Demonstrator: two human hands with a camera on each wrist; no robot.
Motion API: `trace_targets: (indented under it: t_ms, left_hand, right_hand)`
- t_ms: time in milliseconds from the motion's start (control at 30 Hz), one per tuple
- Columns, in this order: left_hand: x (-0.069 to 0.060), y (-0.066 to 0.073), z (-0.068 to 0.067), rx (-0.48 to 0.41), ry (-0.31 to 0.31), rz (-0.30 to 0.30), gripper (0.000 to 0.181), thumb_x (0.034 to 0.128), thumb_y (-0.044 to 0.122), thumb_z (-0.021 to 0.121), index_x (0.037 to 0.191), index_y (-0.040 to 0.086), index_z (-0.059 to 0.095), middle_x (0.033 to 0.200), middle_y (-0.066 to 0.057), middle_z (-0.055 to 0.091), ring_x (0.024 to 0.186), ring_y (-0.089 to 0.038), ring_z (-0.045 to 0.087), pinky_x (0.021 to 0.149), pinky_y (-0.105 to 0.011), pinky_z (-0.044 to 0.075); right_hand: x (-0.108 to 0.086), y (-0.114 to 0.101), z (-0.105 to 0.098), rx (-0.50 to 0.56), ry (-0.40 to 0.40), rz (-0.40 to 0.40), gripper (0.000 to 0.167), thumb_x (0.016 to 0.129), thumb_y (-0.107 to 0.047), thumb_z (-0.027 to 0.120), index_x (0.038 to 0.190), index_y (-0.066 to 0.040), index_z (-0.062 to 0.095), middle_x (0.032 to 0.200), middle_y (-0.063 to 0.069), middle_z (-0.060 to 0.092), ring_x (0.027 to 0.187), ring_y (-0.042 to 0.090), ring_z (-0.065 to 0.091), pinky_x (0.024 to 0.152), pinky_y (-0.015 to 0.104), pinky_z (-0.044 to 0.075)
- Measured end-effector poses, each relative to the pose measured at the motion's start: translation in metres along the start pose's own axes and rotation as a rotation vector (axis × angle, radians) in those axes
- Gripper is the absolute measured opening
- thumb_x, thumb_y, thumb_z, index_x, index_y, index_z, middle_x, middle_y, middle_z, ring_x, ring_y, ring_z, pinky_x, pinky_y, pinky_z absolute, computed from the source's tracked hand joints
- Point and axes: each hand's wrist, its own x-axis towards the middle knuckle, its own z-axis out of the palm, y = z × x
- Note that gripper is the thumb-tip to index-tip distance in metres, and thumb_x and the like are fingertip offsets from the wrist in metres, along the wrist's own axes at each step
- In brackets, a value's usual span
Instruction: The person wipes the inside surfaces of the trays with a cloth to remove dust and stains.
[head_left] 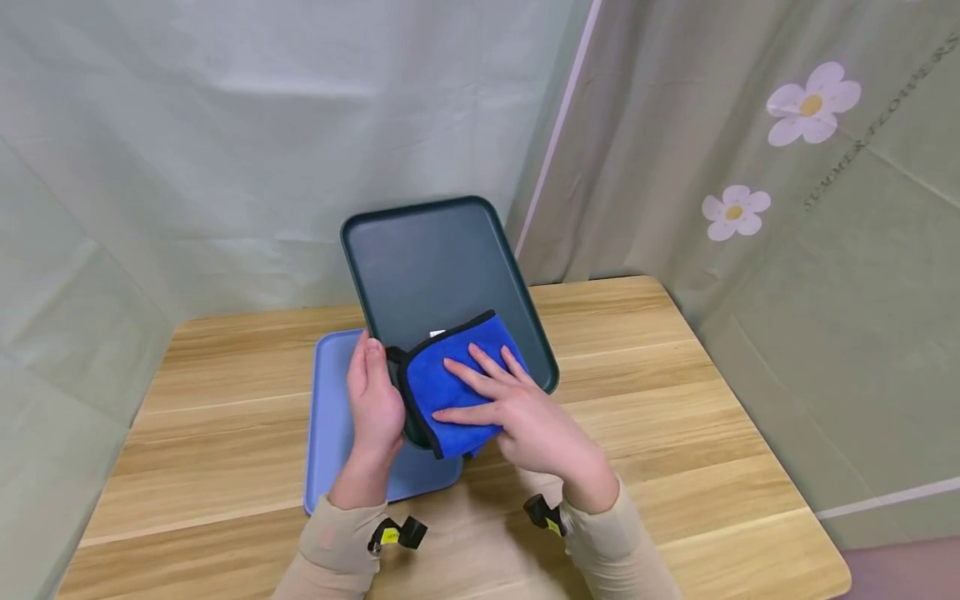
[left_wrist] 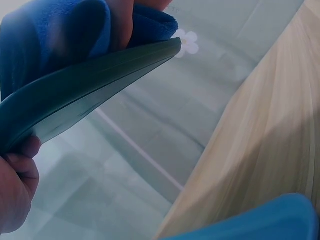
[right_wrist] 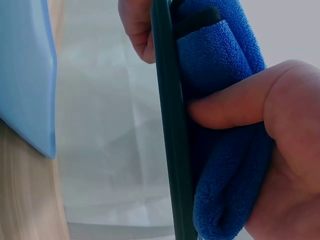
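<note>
A dark green rectangular tray (head_left: pixel 442 258) is held up at a tilt. My left hand (head_left: pixel 375 400) grips its left edge, thumb on the upper face and fingertips (left_wrist: pixel 31 147) around underneath. A blue towel (head_left: pixel 450 383) with black trim lies folded on the tray's near end. Spread over the towel, the fingers of my right hand (head_left: pixel 517 408) press it against the tray. In the right wrist view, the right thumb (right_wrist: pixel 230 107) hooks over the towel's folds with its tip close to the tray face, so the towel sits between thumb and fingers.
A light blue tray (head_left: pixel 326 417) lies flat on the wooden table (head_left: pixel 645 417), partly beneath the green one. Pale curtains (head_left: pixel 262 167) hang behind the table and at both sides, with white flowers printed on the right. Each wrist wears a small black camera (head_left: pixel 412 532).
</note>
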Motion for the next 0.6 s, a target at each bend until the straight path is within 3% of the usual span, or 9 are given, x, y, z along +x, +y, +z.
trace_targets:
  t_ms: [200, 600]
  left_hand:
    - [-0.001, 0.002, -0.002, 0.022, -0.01, -0.01, 0.062, 0.1183, 0.032, 0.036, 0.168, -0.002, 0.022, 0.175, -0.013, 0.022, 0.162, -0.027, 0.015, 0.132, -0.045, 0.011]
    - [0.002, 0.002, -0.003, -0.033, -0.041, 0.074, 0.056, 0.1182, 0.033, 0.036, 0.165, 0.001, 0.036, 0.165, -0.011, 0.043, 0.153, -0.024, 0.035, 0.127, -0.043, 0.029]
  right_hand:
    - [-0.004, 0.005, -0.003, -0.013, -0.002, 0.059, 0.094, 0.075, 0.021, 0.054, 0.148, -0.037, 0.066, 0.177, -0.003, 0.023, 0.164, 0.027, 0.006, 0.129, 0.061, 0.003]
    - [-0.01, 0.01, -0.011, -0.001, 0.019, 0.203, 0.096, 0.081, 0.021, 0.048, 0.152, -0.042, 0.061, 0.177, -0.004, 0.018, 0.164, 0.028, 0.002, 0.128, 0.064, 0.003]
